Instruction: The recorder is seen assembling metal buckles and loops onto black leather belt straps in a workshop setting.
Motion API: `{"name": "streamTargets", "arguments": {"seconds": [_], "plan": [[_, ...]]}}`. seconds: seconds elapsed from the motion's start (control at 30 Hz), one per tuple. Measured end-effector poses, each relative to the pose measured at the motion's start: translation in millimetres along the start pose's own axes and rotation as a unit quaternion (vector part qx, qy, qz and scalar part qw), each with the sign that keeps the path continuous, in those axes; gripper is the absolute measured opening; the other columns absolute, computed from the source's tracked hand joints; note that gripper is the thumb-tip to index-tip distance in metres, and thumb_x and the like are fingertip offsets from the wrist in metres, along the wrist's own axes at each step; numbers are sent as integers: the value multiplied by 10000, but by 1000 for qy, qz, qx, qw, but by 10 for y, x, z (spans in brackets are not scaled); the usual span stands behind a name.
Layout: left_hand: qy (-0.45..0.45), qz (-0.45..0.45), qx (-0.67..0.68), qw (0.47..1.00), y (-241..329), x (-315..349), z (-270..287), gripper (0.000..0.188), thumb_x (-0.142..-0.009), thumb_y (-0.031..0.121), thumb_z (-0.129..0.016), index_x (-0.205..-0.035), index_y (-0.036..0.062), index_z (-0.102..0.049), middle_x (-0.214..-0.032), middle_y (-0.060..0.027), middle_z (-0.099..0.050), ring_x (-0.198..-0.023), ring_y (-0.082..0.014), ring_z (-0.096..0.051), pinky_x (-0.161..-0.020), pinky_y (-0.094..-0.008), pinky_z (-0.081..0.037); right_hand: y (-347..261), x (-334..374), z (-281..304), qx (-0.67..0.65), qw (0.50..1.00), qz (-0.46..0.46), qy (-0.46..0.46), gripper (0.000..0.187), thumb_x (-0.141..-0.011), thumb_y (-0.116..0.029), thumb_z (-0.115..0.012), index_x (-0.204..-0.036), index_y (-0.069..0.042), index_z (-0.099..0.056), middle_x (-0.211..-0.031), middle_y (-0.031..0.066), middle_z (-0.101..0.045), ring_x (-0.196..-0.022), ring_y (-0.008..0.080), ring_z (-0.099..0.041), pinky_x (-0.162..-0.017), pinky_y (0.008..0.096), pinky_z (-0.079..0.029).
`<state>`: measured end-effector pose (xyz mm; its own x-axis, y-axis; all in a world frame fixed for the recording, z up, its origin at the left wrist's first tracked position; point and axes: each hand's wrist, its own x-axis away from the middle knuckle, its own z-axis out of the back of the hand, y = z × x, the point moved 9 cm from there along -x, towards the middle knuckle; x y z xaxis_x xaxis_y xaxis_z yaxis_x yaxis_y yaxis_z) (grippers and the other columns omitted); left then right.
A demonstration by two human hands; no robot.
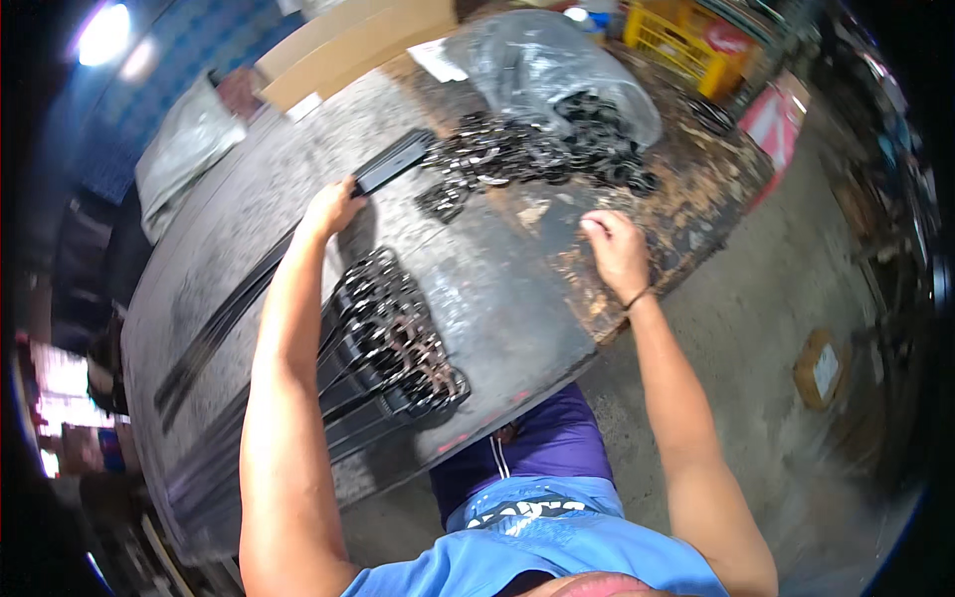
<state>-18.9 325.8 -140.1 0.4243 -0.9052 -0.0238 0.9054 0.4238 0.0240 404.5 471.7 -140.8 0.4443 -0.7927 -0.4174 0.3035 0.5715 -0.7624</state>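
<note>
A bundle of long, flat black strips [393, 165] lies slantwise across the table, and my left hand [333, 207] is closed round it near its far end. My right hand [619, 249] hovers by the table's right edge, fingers curled together and thumb forward; whatever is in them, if anything, is hidden. Beyond it spreads a loose heap of shiny dark metal rings [502, 149]. Close to my left forearm lies a second group of black strips, with rows of dark rings [398, 328] at their near-right ends.
A clear plastic bag [537, 65] spills rings at the table's back. Behind stand an opened cardboard box [348, 45] and a yellow crate [676, 50]. A grey sack [184, 164] sits at the far left. The worn wooden table [497, 269] ends just before my body.
</note>
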Motion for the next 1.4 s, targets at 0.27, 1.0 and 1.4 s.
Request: {"name": "streamTargets", "arguments": {"seconds": [0.27,1.0,1.4], "plan": [[-13,-1,-138,990,277,-23,165,425,-767,214,-625,-1150,66,-515,-1033,-217,-596,-969,-377,-579,-837,-442,-467,76,2,55,-18,999,-35,0,131,-832,-176,-591,-858,-61,-648,-802,127,-613,-740,311,-605,-658,369,-473],[357,252,712,550,696,4684,633,118,-924,121,-507,-1018,50,-497,-643,-37,-503,-552,-135,-501,-519,-280,-454,204,-344,386,43,996,35,69,138,-829,-121,-576,-952,-113,-639,-940,97,-545,-795,273,-591,-664,374,-513],[84,171,779,597,2049,3420,311,339,-940,352,-502,-903,32,-608,-672,4,-577,-555,-45,-474,-512,-193,-377,-2340,1711,8,-204,908,365,26,347,-722,132,-630,-1011,-61,-634,-1052,117,-503,-832,203,-588,-692,272,-507]]}}
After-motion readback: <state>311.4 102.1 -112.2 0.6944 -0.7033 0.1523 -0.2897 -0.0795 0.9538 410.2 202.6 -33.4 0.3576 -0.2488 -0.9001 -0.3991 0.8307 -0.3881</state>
